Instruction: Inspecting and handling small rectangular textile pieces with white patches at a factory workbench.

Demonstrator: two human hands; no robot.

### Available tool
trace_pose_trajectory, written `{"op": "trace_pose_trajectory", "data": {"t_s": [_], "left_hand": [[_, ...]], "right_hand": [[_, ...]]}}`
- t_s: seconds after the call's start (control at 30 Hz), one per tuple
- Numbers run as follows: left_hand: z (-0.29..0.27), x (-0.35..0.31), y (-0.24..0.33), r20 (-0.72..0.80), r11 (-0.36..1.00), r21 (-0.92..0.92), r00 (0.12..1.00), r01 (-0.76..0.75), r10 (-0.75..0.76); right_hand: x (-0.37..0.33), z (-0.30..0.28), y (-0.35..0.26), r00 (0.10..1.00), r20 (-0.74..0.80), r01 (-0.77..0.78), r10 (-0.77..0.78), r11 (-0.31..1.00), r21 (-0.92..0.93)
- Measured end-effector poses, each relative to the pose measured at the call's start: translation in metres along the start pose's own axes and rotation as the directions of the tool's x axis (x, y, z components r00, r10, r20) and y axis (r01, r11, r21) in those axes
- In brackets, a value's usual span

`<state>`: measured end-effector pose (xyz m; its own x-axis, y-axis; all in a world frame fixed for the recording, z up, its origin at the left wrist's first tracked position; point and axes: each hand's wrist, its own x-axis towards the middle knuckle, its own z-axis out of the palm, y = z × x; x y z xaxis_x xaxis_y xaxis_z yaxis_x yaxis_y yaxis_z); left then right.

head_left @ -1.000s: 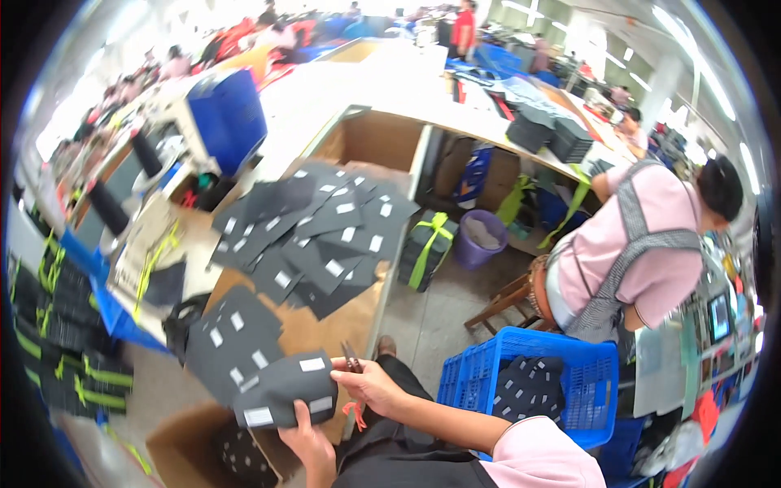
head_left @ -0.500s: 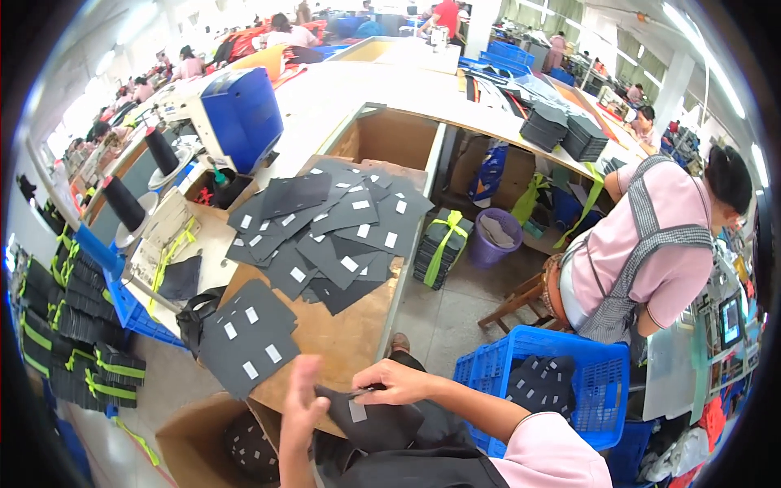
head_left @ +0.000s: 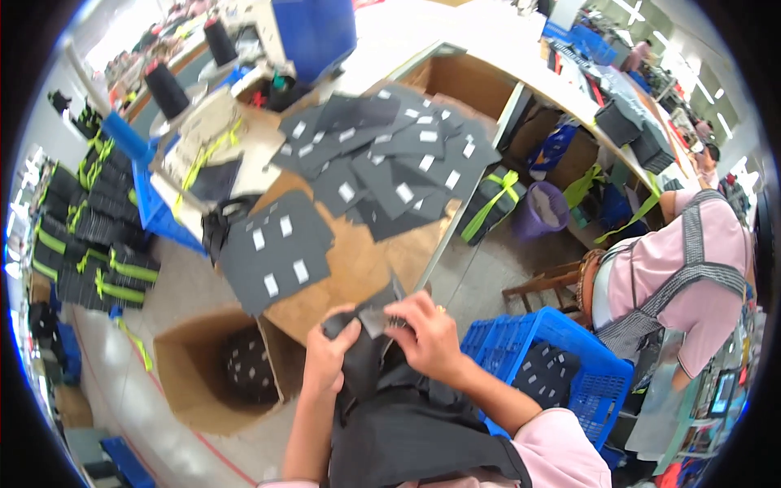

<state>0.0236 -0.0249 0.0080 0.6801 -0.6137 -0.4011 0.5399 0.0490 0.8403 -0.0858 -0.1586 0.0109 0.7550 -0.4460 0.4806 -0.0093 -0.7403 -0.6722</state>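
Observation:
My left hand [head_left: 329, 354] is closed on the edge of a black fabric piece [head_left: 362, 366], its thumb on top. The piece hangs bent above my lap and carries a pale grey patch [head_left: 373, 322]. My right hand [head_left: 429, 337] is pinched closed beside that patch. Something small and greyish shows at its fingertips, too blurred to name. On the wooden board ahead lies a stack of flat black pieces [head_left: 272, 252] with white labels. Behind it spreads a loose heap of similar labelled pieces [head_left: 382, 154].
A cardboard box [head_left: 187, 366] with black pieces stands at lower left. To my right is a blue crate [head_left: 602, 390] holding more pieces. A person [head_left: 675, 268] sits beyond it. A purple bin [head_left: 541, 210] and a tied black bundle [head_left: 492, 207] stand under the table.
My left hand, raised and open before, has come down and taken hold of the black piece. The right hand has stayed at the piece. The view has tilted down and shifted left.

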Motion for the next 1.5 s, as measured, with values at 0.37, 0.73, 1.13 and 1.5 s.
{"op": "trace_pose_trajectory", "data": {"t_s": [0.37, 0.73, 1.13, 1.5], "left_hand": [[0.001, -0.011, 0.006, 0.090, 0.996, -0.065, 0.995, 0.058, -0.052], [-0.003, -0.007, 0.006, 0.094, 0.997, -0.017, 0.993, 0.070, -0.068], [-0.010, 0.000, 0.007, 0.076, 0.989, 0.134, 0.995, 0.056, -0.067], [-0.081, 0.066, 0.063, -0.043, 0.881, 0.390, 0.950, -0.269, 0.309]], "right_hand": [[-0.006, -0.003, 0.005, 0.998, 0.019, 0.055, -0.054, 0.996, -0.066], [-0.007, -0.009, 0.007, 0.995, 0.068, 0.081, -0.078, 0.996, -0.047], [-0.004, 0.000, 0.014, 0.994, 0.061, 0.095, -0.092, 0.995, -0.042], [0.047, 0.013, 0.064, 0.949, 0.049, -0.308, 0.310, 0.950, -0.055]]}}
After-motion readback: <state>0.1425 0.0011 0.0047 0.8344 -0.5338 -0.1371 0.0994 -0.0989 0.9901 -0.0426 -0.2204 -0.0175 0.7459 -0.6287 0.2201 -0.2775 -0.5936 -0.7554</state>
